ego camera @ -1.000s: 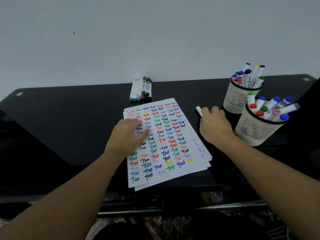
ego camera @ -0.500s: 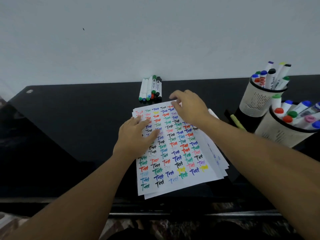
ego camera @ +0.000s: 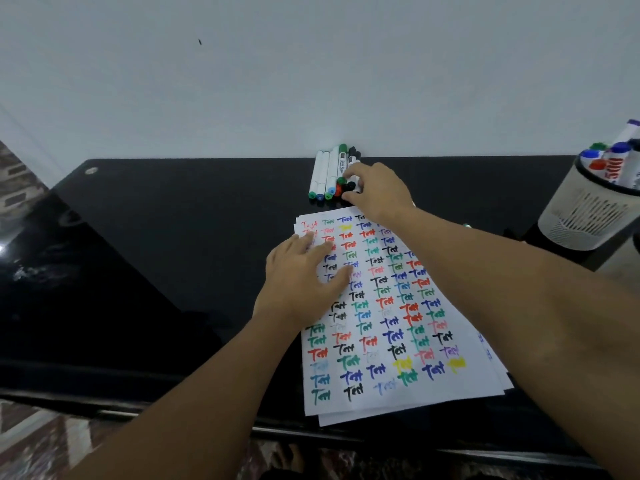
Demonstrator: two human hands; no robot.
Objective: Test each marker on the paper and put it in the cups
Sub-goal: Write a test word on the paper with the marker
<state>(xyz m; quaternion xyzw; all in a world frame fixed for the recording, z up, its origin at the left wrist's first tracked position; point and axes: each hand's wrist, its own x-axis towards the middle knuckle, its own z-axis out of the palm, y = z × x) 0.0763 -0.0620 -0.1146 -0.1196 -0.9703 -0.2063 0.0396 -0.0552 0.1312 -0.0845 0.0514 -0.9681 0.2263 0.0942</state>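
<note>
A: Where do we find the right hand (ego camera: 375, 192)?

B: At the far edge of the black desk (ego camera: 173, 237), on the row of markers (ego camera: 332, 174) lying side by side against the white wall (ego camera: 311, 64). We see its fingertips curled onto the black marker (ego camera: 353, 168) at the right end of that row, thumb low by the caps. They touch it, but we cannot tell whether they actually clasp it.

A: And the left hand (ego camera: 301, 282)?

B: Flat on the test paper (ego camera: 398, 323), fingers straight and spread, pressing the upper left part of the sheet. It holds nothing.

A: The paper itself?

B: A small stack of white sheets, slightly fanned, lying on the desk just in front of the marker row. The top sheet is covered with rows of the word "Test" in red, green, blue, black, yellow and purple (some pale ones are hard to read).

A: Do we see the cups?

B: One white mesh cup (ego camera: 585, 216) with a black rim at the right edge, well apart from the marker row. Capped markers stand in it, blue, red and green caps showing. A second pale shape at the very right border is cut off, so we leave it unnamed.
</note>
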